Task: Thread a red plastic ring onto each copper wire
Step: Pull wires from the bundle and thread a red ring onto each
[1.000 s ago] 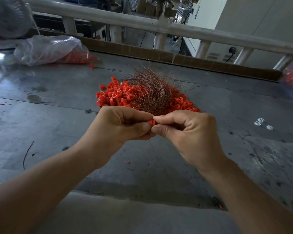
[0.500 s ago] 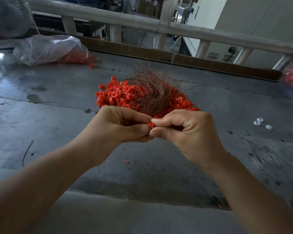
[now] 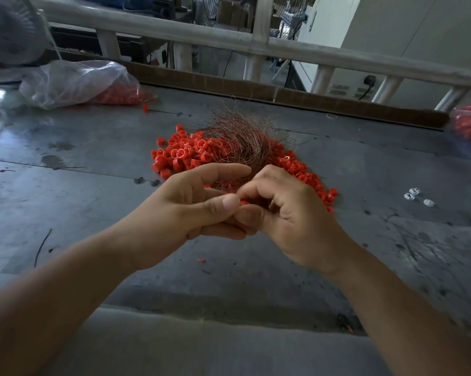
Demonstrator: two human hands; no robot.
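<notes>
Since a second ago the left hand (image 3: 191, 213) has stretched its forefinger straight out toward the tangle of copper wire (image 3: 237, 139), where before it lay curled with the rest. Both hands now sit closer to the pile of red rings (image 3: 180, 158). A single red ring (image 3: 244, 202) is held just in front of the pile, pinched between the left thumb tip and the curled fingers (image 3: 258, 191) of the right hand (image 3: 291, 221). Both hands grasp it, and only a sliver of it shows. The near end of the wire tangle runs down from the top of the pile to the two hands; whether a strand passes through the ring cannot be told. Well behind and left of the pile, a clear plastic bag (image 3: 74, 82) of more red rings lies on the grey surface (image 3: 66, 191). Right of the pile, well apart, lie a few small white pieces (image 3: 413, 194). A pale rail (image 3: 174, 31) crosses behind the pile.
</notes>
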